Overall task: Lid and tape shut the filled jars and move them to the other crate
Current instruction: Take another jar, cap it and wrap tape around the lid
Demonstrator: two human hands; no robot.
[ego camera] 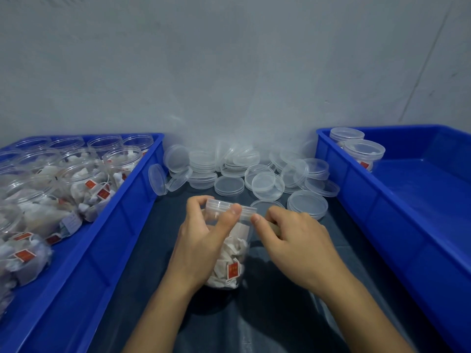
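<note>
A clear plastic jar full of white tea bags with red tags stands on the dark table between the crates, a clear lid on top. My left hand grips the jar near the lid, thumb pressed on the lid's rim. My right hand is beside the lid on the right, fingers curled round a small brownish thing, probably a tape roll, mostly hidden. The left blue crate holds several unlidded filled jars. The right blue crate holds two lidded jars in its far corner.
A heap of several loose clear lids lies against the grey wall behind the jar. A dark sheet covers the table between the crates. Most of the right crate's floor is bare.
</note>
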